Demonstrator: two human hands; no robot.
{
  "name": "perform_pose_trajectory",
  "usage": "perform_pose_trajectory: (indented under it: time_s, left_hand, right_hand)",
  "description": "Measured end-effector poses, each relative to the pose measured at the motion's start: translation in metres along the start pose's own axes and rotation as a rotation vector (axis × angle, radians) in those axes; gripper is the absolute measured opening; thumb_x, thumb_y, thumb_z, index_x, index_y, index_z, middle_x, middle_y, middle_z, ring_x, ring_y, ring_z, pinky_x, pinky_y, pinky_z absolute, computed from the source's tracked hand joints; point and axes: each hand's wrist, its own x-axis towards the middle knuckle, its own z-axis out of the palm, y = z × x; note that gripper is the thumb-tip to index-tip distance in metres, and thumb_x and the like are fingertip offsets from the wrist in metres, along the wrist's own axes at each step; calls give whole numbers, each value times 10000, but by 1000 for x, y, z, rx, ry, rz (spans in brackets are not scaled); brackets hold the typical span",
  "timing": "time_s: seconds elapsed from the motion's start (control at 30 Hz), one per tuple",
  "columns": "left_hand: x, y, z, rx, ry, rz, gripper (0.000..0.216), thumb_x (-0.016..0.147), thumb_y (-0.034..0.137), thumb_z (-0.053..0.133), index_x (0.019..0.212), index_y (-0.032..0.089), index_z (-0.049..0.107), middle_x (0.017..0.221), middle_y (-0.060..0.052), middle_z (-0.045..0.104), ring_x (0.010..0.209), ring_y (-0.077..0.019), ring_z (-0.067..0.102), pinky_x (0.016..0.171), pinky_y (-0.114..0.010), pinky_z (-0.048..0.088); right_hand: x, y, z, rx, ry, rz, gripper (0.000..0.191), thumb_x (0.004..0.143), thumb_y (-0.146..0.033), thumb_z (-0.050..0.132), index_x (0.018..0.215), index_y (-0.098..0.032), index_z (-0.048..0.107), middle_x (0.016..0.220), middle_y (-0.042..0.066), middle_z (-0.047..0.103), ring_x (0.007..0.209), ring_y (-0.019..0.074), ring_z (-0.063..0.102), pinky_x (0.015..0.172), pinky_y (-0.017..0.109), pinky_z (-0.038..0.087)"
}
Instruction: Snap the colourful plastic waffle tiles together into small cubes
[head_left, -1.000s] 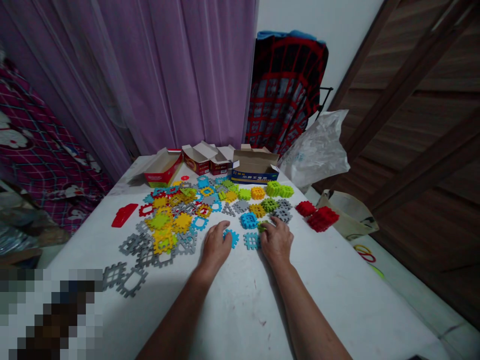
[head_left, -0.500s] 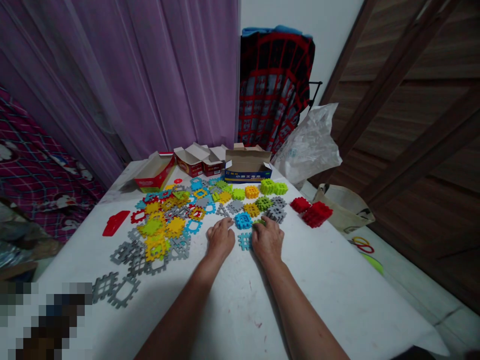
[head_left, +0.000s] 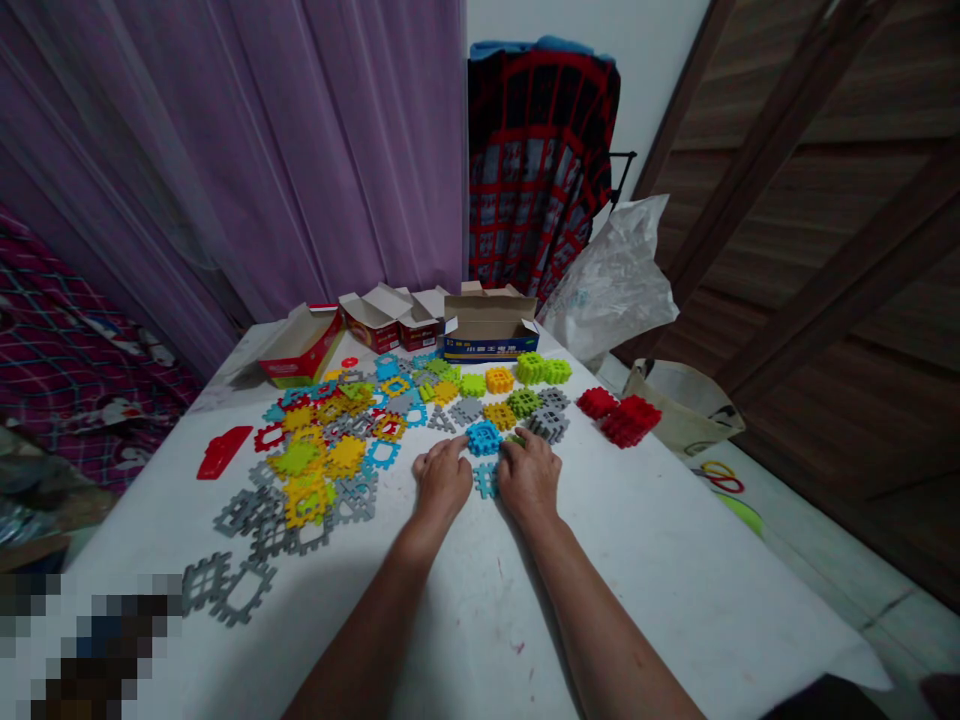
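Note:
A stack of blue interlocking tiles [head_left: 484,438] stands on the white table between my hands. My left hand [head_left: 444,482] rests at its left side, index finger stretched to its edge and the other fingers loosely bent, gripping nothing visible. My right hand [head_left: 531,478] is at the stack's right side, palm down with bent fingers spread apart. Under those fingers a green piece [head_left: 516,438] is partly hidden. A light-blue tile [head_left: 486,481] lies flat just in front of the stack, beside my right hand. Grey tile stacks [head_left: 549,424] and a dark green stack [head_left: 523,403] stand just beyond.
Loose yellow, grey, blue and red tiles [head_left: 346,457] spread over the table's left side. Red stacks [head_left: 631,422] stand at right. Open cardboard boxes, one blue [head_left: 491,347], line the back. A plastic bag [head_left: 611,285] hangs by the back right edge.
My view has shifted slightly, so the table things sit a little left. Both hands have drawn closer to the blue stack, their fingertips now at its sides.

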Motion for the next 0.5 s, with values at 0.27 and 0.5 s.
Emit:
perform_pose_trajectory:
  time_s: [0.27, 0.5]
  left_hand:
    - [-2, 3, -3, 83, -26, 60, 614, 860, 116, 415, 1427, 344, 475, 1306, -38, 660, 1311, -212, 491, 1061, -441, 294]
    - [-2, 5, -1, 107, -27, 84, 559, 855, 121, 431, 1356, 339, 551, 1327, -23, 649, 1306, -209, 489, 1061, -431, 292]
  right_hand:
    - [-1, -1, 3, 16, 6, -7, 288, 837, -170, 541, 1032, -220, 748, 1363, 100, 570, 1241, 274, 468, 963, 406, 358]
    - [0, 2, 4, 40, 27, -4, 296, 834, -169, 533, 1033, -213, 748, 1346, 105, 579, 1237, 274, 470, 962, 405, 357]
